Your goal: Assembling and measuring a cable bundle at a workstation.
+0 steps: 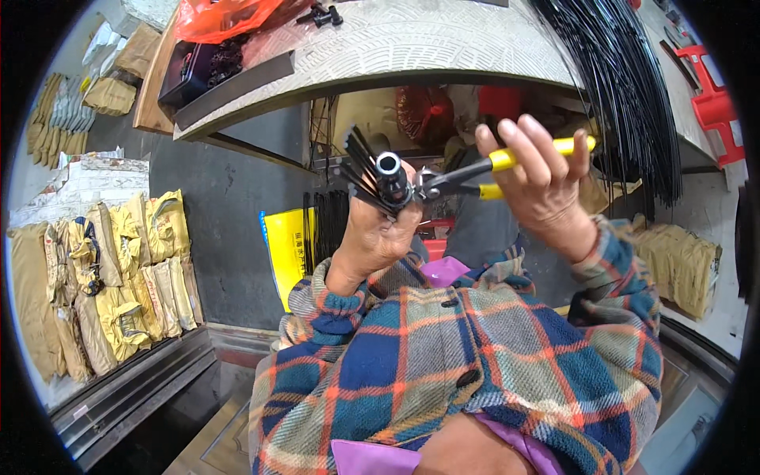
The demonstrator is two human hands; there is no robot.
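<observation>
My left hand (374, 244) is closed around a black tube with thin ribs (393, 184), like part of an umbrella frame. The tube's round metal-rimmed end faces up, and several ribs fan out to its left. In my right hand (548, 188) are pliers (463, 174) with yellow handle grips, the handles spread apart. Their jaws meet the side of the tube near my left fingertips; whether they grip a wire or pin there, I cannot tell. My right fingers curl over the upper handle, and the palm hides part of the lower one.
Ahead stands a worktable (380, 47) with a red plastic bag (229, 17) and a dark tray of small black parts (207, 70). Long black rods (621, 87) hang over its right edge. Wrapped packages (119, 277) lie at left, beyond a yellow sack (286, 245). Red stools (716, 103) stand right.
</observation>
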